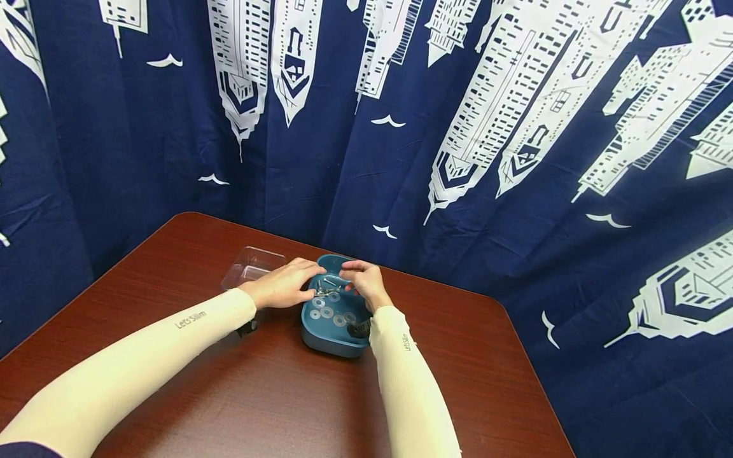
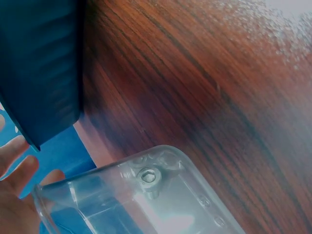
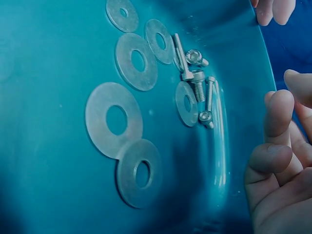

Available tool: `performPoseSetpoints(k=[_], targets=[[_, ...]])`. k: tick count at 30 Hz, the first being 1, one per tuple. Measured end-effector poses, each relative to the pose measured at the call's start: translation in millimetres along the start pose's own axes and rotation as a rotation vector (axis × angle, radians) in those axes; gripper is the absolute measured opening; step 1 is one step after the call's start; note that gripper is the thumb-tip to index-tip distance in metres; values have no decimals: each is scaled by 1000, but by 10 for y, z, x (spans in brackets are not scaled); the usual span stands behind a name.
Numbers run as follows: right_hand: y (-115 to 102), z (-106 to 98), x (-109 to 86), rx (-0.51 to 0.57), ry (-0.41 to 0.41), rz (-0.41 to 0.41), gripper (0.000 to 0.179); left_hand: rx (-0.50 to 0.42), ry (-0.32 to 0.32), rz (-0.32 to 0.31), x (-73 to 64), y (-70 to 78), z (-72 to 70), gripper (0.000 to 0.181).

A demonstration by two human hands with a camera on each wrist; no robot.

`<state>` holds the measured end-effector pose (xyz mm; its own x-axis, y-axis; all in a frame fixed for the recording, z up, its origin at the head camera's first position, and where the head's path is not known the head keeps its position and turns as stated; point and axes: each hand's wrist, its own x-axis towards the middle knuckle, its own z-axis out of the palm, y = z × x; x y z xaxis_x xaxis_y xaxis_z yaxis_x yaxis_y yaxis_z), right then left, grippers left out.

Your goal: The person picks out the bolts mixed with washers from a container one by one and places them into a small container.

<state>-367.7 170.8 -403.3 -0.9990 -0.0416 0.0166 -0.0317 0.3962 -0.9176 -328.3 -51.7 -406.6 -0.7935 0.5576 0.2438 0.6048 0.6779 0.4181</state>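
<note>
A blue bin (image 1: 332,344) stands on the table, with several flat metal washers (image 3: 115,119) on its floor. Hex-socket bolts (image 3: 187,75) lie in a small heap by one wall. My left hand (image 1: 286,284) rests at the bin's left rim, fingers loosely extended. Over the far right part of the bin is my right hand (image 1: 366,284), its fingers loosely bent and nothing visible between them. Left of the bin sits a clear plastic box (image 2: 105,187); one socket-head bolt (image 2: 149,176) shows in it.
A dark perforated piece (image 1: 359,328) lies in the bin's near right corner, partly covered by the right forearm. The brown wooden table (image 1: 275,388) ends at the back against a navy curtain (image 1: 315,191) with white building prints.
</note>
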Motion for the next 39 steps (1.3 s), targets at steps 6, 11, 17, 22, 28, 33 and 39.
performPoseSetpoints(k=[6, 11, 17, 22, 28, 33, 39], targets=[[26, 35, -9, 34, -14, 40, 33, -8, -5, 2, 6, 9, 12, 55], [63, 70, -9, 35, -7, 58, 32, -10, -5, 4, -3, 10, 20, 55], [103, 106, -9, 32, 15, 99, 27, -2, -14, 5, -4, 8, 24, 54], [146, 156, -2, 16, 40, 148, 25, 5, -10, 16, -20, -1, 26, 53], [168, 221, 24, 18, 77, 182, 27, -3, -3, 24, -36, -9, 12, 53], [206, 265, 37, 19, 109, 207, 28, 1, 1, 26, -47, -10, 12, 53], [208, 298, 25, 55, 147, 224, 28, 9, 1, 31, -39, -22, 26, 53]])
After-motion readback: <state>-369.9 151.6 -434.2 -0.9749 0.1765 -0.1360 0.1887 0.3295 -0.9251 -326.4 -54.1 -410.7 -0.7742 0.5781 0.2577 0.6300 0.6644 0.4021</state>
